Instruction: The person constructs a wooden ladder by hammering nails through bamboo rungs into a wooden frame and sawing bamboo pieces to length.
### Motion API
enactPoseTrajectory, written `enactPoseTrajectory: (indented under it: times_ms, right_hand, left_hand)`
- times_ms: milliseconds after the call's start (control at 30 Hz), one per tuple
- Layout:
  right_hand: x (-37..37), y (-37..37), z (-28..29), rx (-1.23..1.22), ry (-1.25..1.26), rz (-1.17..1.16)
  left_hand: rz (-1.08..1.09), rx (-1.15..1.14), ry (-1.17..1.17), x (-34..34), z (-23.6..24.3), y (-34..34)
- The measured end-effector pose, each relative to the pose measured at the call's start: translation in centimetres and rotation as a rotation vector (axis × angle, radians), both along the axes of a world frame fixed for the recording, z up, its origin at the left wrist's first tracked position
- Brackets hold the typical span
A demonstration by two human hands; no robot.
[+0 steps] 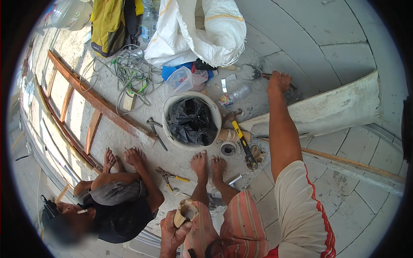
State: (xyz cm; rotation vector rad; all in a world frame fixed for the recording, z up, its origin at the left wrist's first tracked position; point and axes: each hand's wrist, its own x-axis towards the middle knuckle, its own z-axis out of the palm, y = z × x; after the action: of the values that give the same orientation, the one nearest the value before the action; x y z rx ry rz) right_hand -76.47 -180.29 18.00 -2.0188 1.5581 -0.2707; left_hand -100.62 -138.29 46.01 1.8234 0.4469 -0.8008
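Right hand (pixel 281 81), beyond and right of bucket (pixel 173 140), grips brown handle (pixel 266 76), probably of trowel (pixel 251 72); left hand (pixel 173 232), nearer than bucket, holds hollow tan shell (pixel 180 218). Likely tool pickup; next calls for steady lift.

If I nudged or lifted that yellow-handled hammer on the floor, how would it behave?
The hammer would probably feel head-heavy, since its metal head sits at one end of a long handle. It looks rigid, so bending seems unlikely. Pushed, it would likely pivot or slide rather than roll, because the head sticks out crosswise.
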Motion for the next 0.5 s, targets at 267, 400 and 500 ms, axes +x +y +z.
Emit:
enactPoseTrajectory:
  times_ms: [267, 400, 500]
  right_hand:
    - [-2.4, 5.3, 11.4, 0.101, -0.155, 0.012]
    - [-4.3, 7.9, 18.1, 0.121, -0.287, 0.06]
    - [-7.2, 9.6, 21.4, 0.204, -0.283, 0.155]
  left_hand:
    - [0.01, -0.078, -0.02, -0.8, 8.2, 0.5]
    - [-0.021, -0.103, -0.005, -2.7, 12.6, 1.3]
    - [-0.129, -0.085, -0.149, -4.4, 15.3, 2.5]
